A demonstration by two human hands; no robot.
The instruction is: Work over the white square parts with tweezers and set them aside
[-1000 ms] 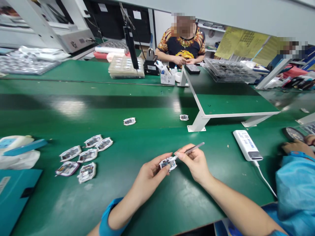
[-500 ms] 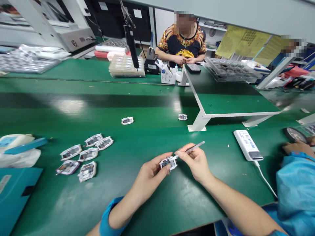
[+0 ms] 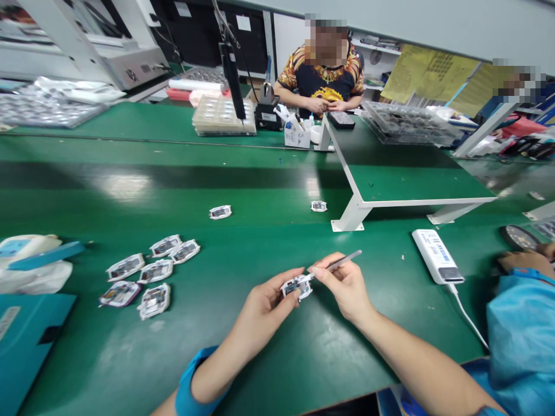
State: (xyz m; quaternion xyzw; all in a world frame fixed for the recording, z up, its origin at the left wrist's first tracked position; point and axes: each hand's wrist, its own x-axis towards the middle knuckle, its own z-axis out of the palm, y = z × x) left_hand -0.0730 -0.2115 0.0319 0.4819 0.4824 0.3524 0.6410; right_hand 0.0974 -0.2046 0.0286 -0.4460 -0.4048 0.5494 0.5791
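Tweezers (image 3: 336, 264) slant down-left into part (image 3: 296, 286).

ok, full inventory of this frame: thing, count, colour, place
small board in hand: 1, white with dark parts, pinched in left hand
tweezers: 1, silver, in right hand, tip on that board
loose boards: 6, white, clustered on the table at left
boards farther out: 2, white, mid table
table: 1, green
white box with cable: 1, right of the hands
raised shelf: 1, green top, white legs
stacked trays: cream, far side
person in patterned shirt: 1, far side
co-worker's sleeve: blue, right edge
left hand: 1
right hand: 1
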